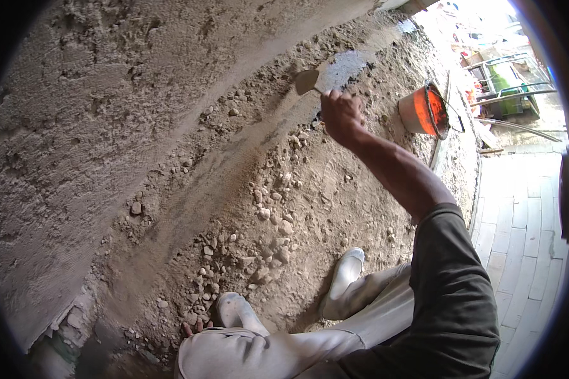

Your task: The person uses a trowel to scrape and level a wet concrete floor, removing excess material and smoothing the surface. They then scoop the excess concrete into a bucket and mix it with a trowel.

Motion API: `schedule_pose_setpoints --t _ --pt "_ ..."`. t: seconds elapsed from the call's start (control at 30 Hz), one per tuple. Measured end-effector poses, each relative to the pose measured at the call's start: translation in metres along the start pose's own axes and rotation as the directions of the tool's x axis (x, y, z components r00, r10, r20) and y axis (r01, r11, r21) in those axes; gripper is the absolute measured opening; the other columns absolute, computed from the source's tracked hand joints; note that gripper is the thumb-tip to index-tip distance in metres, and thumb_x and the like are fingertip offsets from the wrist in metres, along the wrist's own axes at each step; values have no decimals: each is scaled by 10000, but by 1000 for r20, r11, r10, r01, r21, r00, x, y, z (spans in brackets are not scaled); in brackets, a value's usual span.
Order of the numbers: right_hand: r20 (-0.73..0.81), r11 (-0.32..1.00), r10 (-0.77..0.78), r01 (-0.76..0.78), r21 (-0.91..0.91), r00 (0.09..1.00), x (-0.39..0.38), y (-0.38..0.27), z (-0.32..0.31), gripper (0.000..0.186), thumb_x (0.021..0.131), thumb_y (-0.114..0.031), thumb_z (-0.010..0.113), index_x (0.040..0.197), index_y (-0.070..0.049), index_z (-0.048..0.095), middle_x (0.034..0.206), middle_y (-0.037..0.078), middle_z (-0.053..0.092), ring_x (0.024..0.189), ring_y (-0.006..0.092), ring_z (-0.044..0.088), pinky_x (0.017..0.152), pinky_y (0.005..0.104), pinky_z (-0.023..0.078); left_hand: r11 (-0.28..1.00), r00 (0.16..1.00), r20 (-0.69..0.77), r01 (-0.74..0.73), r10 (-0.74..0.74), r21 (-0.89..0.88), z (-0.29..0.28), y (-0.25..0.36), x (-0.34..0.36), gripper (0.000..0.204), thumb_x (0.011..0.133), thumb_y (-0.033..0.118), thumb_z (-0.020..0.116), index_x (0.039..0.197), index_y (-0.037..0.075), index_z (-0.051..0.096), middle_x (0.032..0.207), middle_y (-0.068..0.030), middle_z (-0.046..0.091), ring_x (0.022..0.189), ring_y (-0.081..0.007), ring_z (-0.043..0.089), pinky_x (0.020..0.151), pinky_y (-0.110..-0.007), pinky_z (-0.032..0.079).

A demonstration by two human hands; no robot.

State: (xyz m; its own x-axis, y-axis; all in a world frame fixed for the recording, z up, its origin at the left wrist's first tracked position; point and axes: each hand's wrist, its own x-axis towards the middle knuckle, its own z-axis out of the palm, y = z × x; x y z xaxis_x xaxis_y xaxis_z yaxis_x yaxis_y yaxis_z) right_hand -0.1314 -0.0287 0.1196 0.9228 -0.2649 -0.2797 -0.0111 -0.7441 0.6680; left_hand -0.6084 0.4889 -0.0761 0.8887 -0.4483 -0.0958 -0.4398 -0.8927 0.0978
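Note:
My right hand, at the end of an outstretched arm, is closed round the handle of a trowel. The trowel's rounded blade is over the left edge of a grey wet mortar patch. A smoothed, sandy strip runs from there toward the near left. Beside my knee, only the fingertips of my left hand show, spread against the stony ground. I see nothing in them; the rest of that hand is hidden behind my leg. To the right of my right hand, a bucket with an orange inside leans on the dirt.
A rough plastered wall rises along the left. Loose stones lie scattered near my white boots. Pale paving borders the dirt at the right. Beyond it stands a green and metal object among clutter.

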Motion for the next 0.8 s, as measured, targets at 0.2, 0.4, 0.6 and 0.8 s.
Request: schedule_pose_setpoints --t 0.2,0.4,0.6,0.8 --pt "-9 751 165 -120 650 986 -41 54 65 249 913 -152 400 1148 -108 468 1025 184 598 973 351 599 763 468 469 1000 1000 15 2 -2 13 -9 -3 1 545 814 407 582 1304 183 497 1426 -135 370 1313 -513 256 1032 -641 269" --pt "145 513 116 -185 838 983 -98 62 206 456 863 -273 550 1228 -51 392 956 253 602 839 427 591 752 483 460 1000 1000 23 -21 21 -7 -9 9 -4 537 815 405 579 1300 186 502 1425 -135 373 1311 -517 257 1031 -644 270" --pt "-61 368 -155 115 923 986 -212 -17 216 379 851 -188 606 1159 -77 414 936 219 583 817 426 580 659 473 457 1000 970 241 10 -8 -6 -49 14 -12 578 796 411 613 1312 184 490 1432 -138 348 1313 -523 238 1032 -657 253" --pt "-193 257 -593 411 875 782 -283 8 219 270 875 -123 559 1106 -76 427 886 173 555 758 383 595 595 460 502 992 808 589 91 -23 -87 -95 23 25 701 802 393 635 1406 143 382 1523 -162 176 1365 -524 78 1085 -644 127"
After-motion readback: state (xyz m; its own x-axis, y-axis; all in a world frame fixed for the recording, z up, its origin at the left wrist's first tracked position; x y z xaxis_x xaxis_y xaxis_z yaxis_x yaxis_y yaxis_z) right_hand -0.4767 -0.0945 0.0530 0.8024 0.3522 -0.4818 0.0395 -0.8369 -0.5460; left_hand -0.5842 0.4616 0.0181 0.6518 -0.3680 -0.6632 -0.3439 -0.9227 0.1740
